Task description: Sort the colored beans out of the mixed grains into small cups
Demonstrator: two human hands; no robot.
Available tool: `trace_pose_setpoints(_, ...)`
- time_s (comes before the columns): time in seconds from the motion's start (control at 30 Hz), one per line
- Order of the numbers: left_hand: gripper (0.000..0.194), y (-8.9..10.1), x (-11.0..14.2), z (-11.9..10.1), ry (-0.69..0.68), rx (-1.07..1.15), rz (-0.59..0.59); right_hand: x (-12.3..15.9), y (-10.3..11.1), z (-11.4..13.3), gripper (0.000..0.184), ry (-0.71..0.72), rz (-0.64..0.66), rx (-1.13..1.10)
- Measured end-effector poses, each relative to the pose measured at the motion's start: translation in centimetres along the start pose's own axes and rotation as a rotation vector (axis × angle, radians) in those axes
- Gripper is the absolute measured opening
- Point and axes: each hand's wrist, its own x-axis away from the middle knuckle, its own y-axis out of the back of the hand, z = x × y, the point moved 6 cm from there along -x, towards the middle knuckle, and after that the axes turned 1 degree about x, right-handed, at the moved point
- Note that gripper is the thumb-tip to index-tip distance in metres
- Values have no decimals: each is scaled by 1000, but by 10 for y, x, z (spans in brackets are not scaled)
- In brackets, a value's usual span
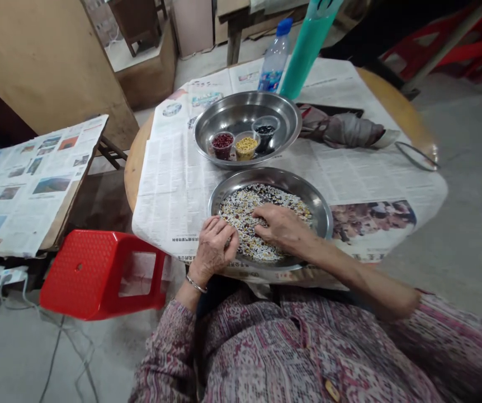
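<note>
Soft, even light; warped wide-angle edges

The single view looks from the person's head, forward and steeply down, over their own patterned blouse (291,347) to the left hand (213,249) and right hand (280,226) close below. It faces across a round wooden table (396,106), with the nearer steel dish (270,179) low in frame and the concrete floor (459,168) curving away at the wide edges.

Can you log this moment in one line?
left hand: on grains | right hand: on grains | grains: mixed, in steel bowl | nearby: three cups
</note>
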Motion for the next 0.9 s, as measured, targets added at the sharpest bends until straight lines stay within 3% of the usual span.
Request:
trace_pose_setpoints(0.13, 23, 1, 0, 0, -54, 30, -98, -17, 6, 11, 17, -167, 142, -196)
trace_pose_setpoints(0.23, 21, 1, 2, 1, -72, 47, -132, -21, 10, 24, 19, -199, 215, -300)
trace_pose_setpoints(0.3, 19, 2, 3, 1, -64, 52, -158, -19, 9, 36, 18, -121, 201, -313)
trace_pose_setpoints(0.43, 14, 5, 5, 2, -43, 68, -218, -6, -5, 55, 18, 176, 192, -269)
trace_pose_setpoints(0.53, 14, 6, 5, 1, -43, 75, -227, 4, -12, 54, 18, 332, 190, -212)
trace_pose_setpoints(0.77, 25, 4, 2, 2, -77, 54, -196, -24, 10, 17, 25, 287, 54, -60)
trace_pose_setpoints(0.9, 31, 4, 1, 2, -96, 65, -216, -47, 3, 18, 26, 382, 97, 16)
